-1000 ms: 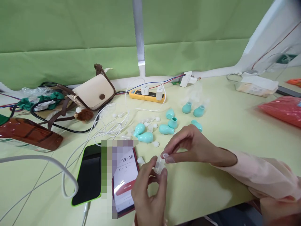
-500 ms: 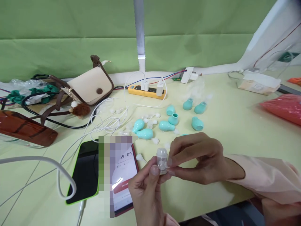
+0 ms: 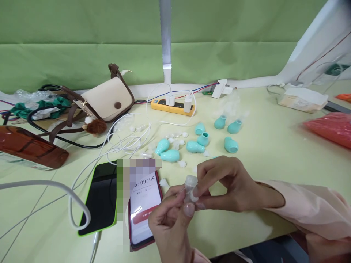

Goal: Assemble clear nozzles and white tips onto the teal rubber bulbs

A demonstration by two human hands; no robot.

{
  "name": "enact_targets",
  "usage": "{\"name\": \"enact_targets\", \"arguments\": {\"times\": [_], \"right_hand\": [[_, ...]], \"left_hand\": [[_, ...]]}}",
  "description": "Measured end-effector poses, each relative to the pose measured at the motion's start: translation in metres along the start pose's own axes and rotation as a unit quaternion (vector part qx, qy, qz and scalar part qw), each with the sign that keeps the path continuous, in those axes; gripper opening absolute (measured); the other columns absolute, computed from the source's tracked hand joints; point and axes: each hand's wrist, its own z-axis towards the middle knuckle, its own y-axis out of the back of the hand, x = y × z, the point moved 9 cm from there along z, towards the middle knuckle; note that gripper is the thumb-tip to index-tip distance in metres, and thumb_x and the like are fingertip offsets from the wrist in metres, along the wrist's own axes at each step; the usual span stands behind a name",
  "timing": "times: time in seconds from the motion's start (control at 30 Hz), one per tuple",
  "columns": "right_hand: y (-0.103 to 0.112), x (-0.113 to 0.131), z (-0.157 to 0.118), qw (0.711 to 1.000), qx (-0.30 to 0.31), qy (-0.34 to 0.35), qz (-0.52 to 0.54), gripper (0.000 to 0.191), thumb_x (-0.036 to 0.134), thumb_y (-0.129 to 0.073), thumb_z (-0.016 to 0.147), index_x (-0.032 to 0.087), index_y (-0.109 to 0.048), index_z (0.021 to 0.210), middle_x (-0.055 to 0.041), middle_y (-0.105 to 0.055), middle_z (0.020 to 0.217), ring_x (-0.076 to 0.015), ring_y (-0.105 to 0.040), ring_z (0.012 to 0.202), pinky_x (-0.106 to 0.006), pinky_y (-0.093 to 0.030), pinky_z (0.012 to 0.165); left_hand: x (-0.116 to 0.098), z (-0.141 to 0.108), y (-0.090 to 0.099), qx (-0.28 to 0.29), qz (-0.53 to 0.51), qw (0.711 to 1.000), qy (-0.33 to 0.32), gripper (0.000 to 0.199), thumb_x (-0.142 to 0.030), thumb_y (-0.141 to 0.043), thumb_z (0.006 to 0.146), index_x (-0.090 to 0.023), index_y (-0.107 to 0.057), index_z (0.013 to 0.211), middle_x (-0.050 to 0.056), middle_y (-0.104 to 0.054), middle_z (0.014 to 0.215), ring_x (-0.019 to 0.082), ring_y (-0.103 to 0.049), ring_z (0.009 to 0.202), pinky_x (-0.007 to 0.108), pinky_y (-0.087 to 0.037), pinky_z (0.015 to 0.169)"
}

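Observation:
Between my two hands is a small clear plastic cylindrical part (image 3: 191, 179) with a rounded top end, held roughly upright. My left hand (image 3: 174, 215) grips its lower part from the left, thumb in front. From the right, my right hand (image 3: 226, 186) pinches its side with thumb and fingertips. My fingers cover much of the lower part, so I cannot tell whether the right fingertips hold a separate small piece. Beyond the hands lie several glossy turquoise bulb-shaped pieces (image 3: 170, 155), some with open necks. Small white translucent bits (image 3: 182, 164) are scattered among them.
A red-edged phone (image 3: 145, 219) and a green-edged phone (image 3: 101, 197) lie at left, with looping white cables (image 3: 123, 144). Behind are a cream handbag (image 3: 105, 100) and a yellow power strip (image 3: 164, 107). A red plastic bag (image 3: 331, 128) sits far right.
The clear part has turned and tilted slightly between my fingers. My left thumb has shifted right and down, and my left fingers cover more of the part. The turquoise pieces stay put.

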Motion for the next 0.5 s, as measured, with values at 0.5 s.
{"name": "enact_targets", "arguments": {"times": [0.5], "right_hand": [[0.000,-0.023,-0.009,0.984,-0.067,-0.119,0.118,0.033,0.000,-0.073,0.057,0.016,-0.063,0.084,-0.0013,-0.062,0.080,-0.0113,-0.060,0.073,-0.022,-0.054,0.062]], "left_hand": [[-0.015,0.000,0.000,0.044,0.044,0.993,-0.099,0.010,-0.026,-0.077,0.061,-0.028,-0.073,0.070,0.001,-0.073,0.076,0.017,-0.069,0.072,0.026,-0.057,0.063]]}}
